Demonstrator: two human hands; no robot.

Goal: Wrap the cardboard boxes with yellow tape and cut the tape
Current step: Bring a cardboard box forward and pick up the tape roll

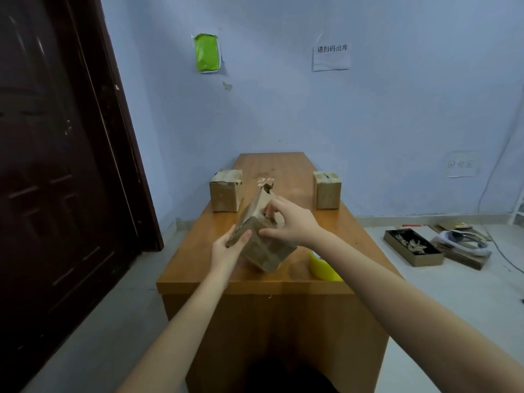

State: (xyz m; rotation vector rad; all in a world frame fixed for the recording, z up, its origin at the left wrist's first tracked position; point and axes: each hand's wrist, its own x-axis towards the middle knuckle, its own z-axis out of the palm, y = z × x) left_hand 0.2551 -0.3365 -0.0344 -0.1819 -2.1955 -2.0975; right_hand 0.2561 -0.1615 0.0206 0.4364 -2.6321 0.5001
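A wooden table (283, 171) carries three cardboard boxes: two stand at its far corners, the left box (225, 191) and the right box (327, 190), while a tilted box (263, 245) (one flap raised) sits nearer. The left hand (226, 248) grips its left side; the right hand (292, 222) pinches its top. A yellow tape roll (323, 268) rests just right, partly hidden by the right forearm.

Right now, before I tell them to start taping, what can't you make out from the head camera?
- Yellow tape roll: the right forearm covers part of it; its free end is not visible.
- Held box: tilted and blurred; the left hand and right hand cover parts of it, so whether it carries tape is unclear.
- Far boxes, left and right: too small to judge their seals.
- Scissors or cutter: none visible.
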